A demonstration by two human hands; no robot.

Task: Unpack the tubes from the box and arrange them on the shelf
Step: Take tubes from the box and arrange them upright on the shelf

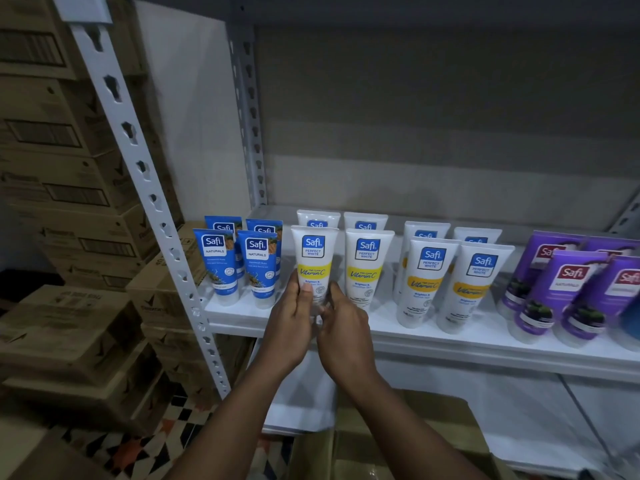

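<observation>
At the shelf [415,337] front, left hand [291,308] and right hand [343,325] grip a white tube [313,258], standing it; next, I reckon, a gentle release.

The white tube [313,261] I hold reads "Safi Perfect White" and "Vitamin C", as do its white neighbours [367,265]. The blue tubes [215,261] say "Safi Naturals". The purple tubes [569,285] show "Safi". Print on the cartons [69,188] is unreadable.
</observation>
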